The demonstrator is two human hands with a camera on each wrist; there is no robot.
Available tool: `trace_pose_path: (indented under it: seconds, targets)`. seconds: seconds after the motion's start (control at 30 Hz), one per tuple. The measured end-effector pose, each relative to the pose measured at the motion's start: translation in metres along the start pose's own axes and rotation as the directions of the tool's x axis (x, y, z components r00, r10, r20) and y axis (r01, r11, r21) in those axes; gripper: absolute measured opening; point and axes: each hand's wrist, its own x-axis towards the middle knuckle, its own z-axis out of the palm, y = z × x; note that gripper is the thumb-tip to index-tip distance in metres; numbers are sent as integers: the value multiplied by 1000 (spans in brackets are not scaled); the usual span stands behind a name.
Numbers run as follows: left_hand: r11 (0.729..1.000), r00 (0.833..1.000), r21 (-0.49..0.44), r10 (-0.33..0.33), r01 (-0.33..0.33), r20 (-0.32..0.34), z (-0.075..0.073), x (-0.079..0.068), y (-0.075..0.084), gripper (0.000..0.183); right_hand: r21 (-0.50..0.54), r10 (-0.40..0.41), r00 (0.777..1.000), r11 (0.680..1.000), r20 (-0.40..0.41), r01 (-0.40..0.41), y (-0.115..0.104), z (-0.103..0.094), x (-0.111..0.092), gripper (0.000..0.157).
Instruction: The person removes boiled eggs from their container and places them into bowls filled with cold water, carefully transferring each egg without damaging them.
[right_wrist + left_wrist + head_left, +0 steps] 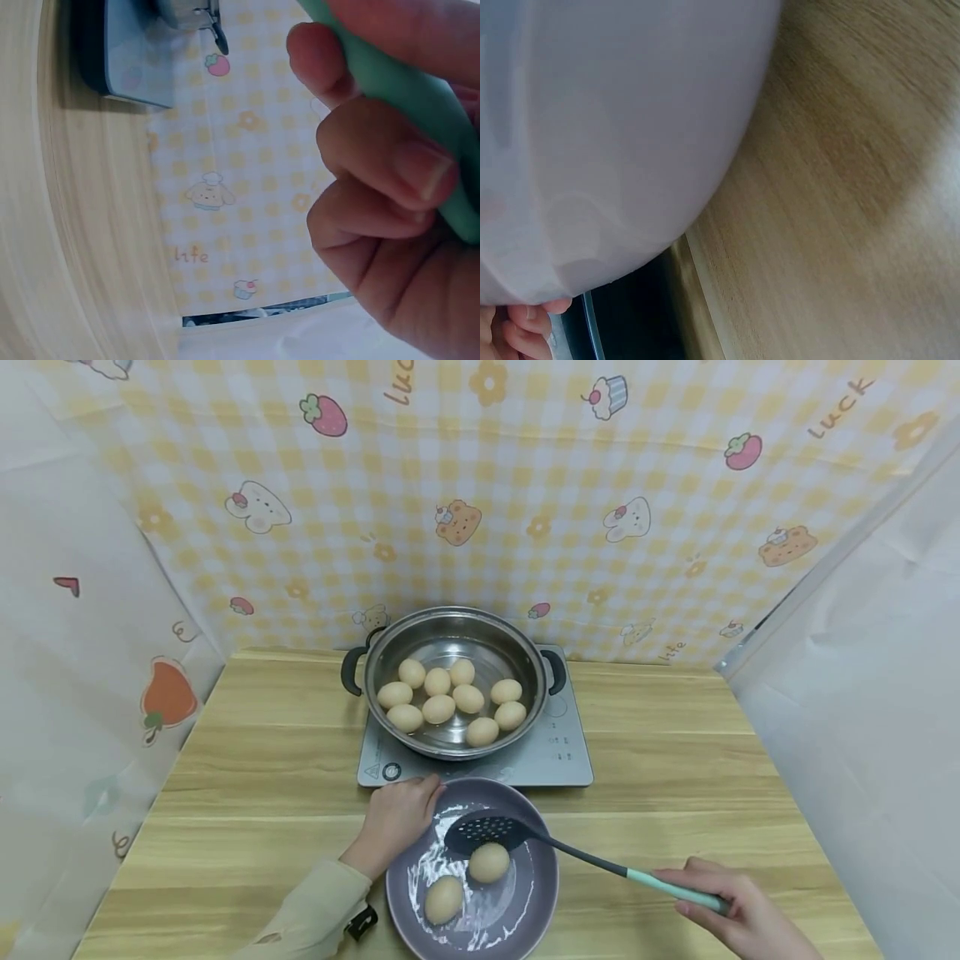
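My left hand (401, 818) grips the upper left rim of a shallow purple plate (542, 893), with the fingertips (531, 319) against its pale outer side in the left wrist view. Two eggs, a nearer one (444, 900) and a farther one (489, 863), lie inside it. A black slotted spoon (573, 852) reaches into the plate, its perforated head just behind the farther egg. My right hand (738, 906) holds the spoon by its mint green handle (409, 97), fingers curled round it in the right wrist view.
Behind the plate, a steel pot (491, 647) with black side handles holds several eggs in liquid. It stands on a grey induction cooker (525, 770). The wooden table (660, 760) meets a yellow checked backdrop (525, 468) at the rear and white side sheets.
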Motion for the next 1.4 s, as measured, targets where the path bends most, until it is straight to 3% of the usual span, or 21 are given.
trace_pose_path:
  seconds: [0.17, 0.53, 0.63, 0.8, 0.9, 1.07, 1.23, 1.4]
  targets:
    - [1000, 1000, -3, -5, 5, -9, 0, -1, 0, 22, 22, -40, 999, 999, -12, 40, 2, 1, 0, 57]
    - [1000, 999, 1, 4, -4, -34, 2, -1, -1, 23, -19, -36, 999, 999, -34, 36, -3, -6, 3, 53]
    - [1000, 999, -2, 7, -7, -35, 2, -1, -2, 17, -16, -14, 999, 1000, -48, 13, -7, -7, 7, 51]
    - [1000, 999, -2, 0, 0, -39, 2, -1, -2, 8, 7, 124, 985, 992, -119, -124, -17, -4, 20, 42]
    - [1000, 1000, -8, -17, 16, -21, 2, -1, 0, 17, 37, 143, 975, 990, -170, -139, -21, 1, 34, 40]
    - [1000, 1000, -14, -22, 22, 0, 3, -2, 0, 21, 30, 53, 954, 998, -297, -46, -18, 16, 58, 41]
    - [1000, 1000, -13, -13, 13, -4, 3, -2, 0, 20, -166, -33, 915, 985, -402, -37, -22, 31, 82, 43]
    - [1000, 1000, -9, -3, 3, -14, 1, -1, 0, 21, -339, -144, 909, 941, -392, 3, -26, 35, 101, 45]
